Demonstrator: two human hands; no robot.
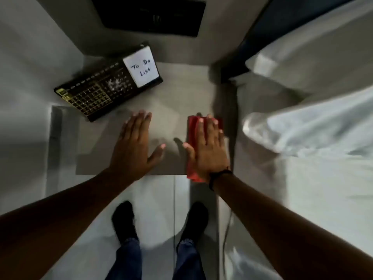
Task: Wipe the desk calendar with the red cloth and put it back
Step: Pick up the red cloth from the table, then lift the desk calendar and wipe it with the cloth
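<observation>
black desk calendar with a white "to do list" note point(107, 85) lying flat on the grey bench point(171, 93). nearer than the calendar, right hand point(210, 150) pressed flat on the folded red cloth point(193, 126), fingers point(203, 126) spread. left hand point(135, 146) open, empty, just below the calendar. best to gather the cloth, steady the calendar, wipe evenly.

The desk point(167, 93) has bare room across its middle, from the front edge to the back. The calendar point(105, 87) with its white note point(143, 70) fills the back left corner. The left hand point(134, 147) hovers flat near the front edge; the right hand point(209, 147) lies flat on the red cloth point(192, 128) at the front right corner. A bare strip runs between them. The bed point(302, 118) closes off the right edge.
</observation>
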